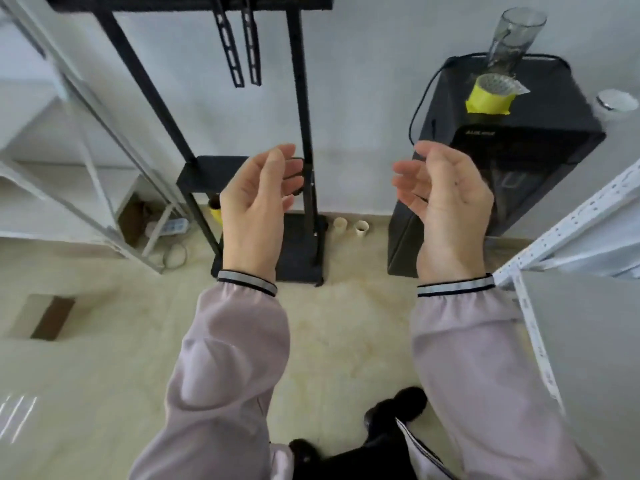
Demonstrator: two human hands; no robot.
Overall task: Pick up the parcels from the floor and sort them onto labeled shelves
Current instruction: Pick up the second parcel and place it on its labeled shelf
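My left hand [258,199] and my right hand [441,199] are raised in front of me at the same height, palms facing each other, fingers loosely curled and apart, with nothing between them. Both arms wear pale pink sleeves with striped cuffs. A flat brown cardboard parcel [41,317] lies on the beige floor at the far left, well away from both hands. White metal shelving stands at the left [104,109], and another white shelf unit [568,237] stands at the right, close beside my right forearm. No shelf labels are readable.
A black TV stand [304,133] rises straight ahead, its base just beyond my left hand. A black cabinet [519,150] with a yellow tape roll and a glass jar on top stands right of it. Small cups and a power strip sit along the wall. My dark shoes show below.
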